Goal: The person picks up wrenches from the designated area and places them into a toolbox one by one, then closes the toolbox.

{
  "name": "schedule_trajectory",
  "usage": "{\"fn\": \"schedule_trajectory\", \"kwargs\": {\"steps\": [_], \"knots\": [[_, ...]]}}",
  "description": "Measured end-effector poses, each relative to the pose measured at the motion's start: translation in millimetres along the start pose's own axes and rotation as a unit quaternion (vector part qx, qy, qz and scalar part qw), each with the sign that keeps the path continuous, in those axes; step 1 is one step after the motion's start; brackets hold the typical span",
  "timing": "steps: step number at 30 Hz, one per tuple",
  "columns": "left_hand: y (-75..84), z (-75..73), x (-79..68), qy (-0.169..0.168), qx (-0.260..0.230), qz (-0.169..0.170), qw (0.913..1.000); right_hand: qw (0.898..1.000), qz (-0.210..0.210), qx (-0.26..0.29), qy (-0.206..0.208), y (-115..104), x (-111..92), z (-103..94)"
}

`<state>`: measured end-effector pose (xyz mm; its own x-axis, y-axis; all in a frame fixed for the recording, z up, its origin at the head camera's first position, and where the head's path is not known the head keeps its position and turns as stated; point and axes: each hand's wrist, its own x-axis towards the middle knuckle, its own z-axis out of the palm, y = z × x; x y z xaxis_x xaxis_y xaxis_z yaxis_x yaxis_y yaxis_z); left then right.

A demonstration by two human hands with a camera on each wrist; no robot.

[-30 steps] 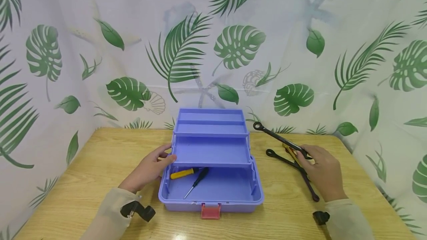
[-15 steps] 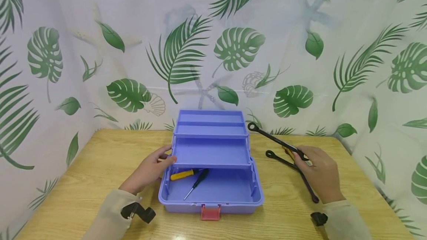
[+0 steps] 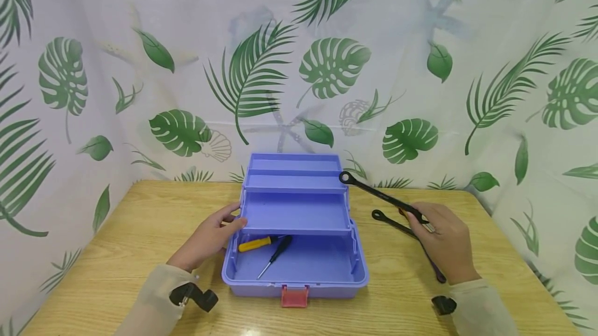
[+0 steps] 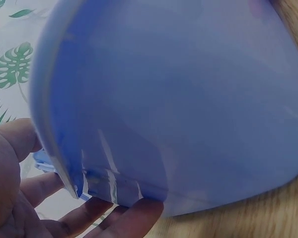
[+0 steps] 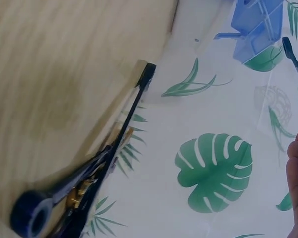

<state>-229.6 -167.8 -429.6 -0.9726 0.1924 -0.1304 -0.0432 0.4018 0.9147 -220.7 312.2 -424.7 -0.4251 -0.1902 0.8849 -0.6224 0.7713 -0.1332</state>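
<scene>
A purple toolbox (image 3: 257, 290) stands open with its stepped trays (image 3: 296, 211) raised. At its left side my left hand (image 3: 212, 232) grips the edge, thumb on the front and fingers against the outer wall in the left wrist view. To the right, my right hand (image 3: 444, 245) pinches a black ring wrench (image 3: 383, 197) by its near end. The wrench points up and left, its ring (image 3: 346, 177) in line with the upper tray's right corner. Below that hand another black wrench (image 3: 397, 225) lies on the table, partly hidden.
In the toolbox's bottom lie a yellow-handled screwdriver (image 3: 254, 244) and a black-handled screwdriver (image 3: 282, 245). Beside the table wrench is a tool with a brassy part (image 5: 77, 193), mostly hidden. A leaf-patterned cloth (image 3: 289, 66) hangs behind the wooden table (image 3: 154, 211). A pink latch (image 3: 294, 297) hangs in front.
My right hand has moved slightly left with the wrench, bringing its ring from beside the toolbox to the upper tray's corner. The left hand stays in place.
</scene>
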Motion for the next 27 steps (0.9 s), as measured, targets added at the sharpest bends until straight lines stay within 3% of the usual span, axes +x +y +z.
{"fn": "schedule_trajectory", "kwargs": {"steps": [9, 27], "knots": [[3.3, -2.2, -4.4, -0.011, -0.007, 0.015, 0.9998, 0.999, -0.048, 0.005, 0.021, -10, 8, 3.5], [0.3, -2.0, -1.0, -0.006, -0.005, 0.010, 0.9999, 0.996, -0.068, 0.042, -0.031, -18, 6, 12.0]]}}
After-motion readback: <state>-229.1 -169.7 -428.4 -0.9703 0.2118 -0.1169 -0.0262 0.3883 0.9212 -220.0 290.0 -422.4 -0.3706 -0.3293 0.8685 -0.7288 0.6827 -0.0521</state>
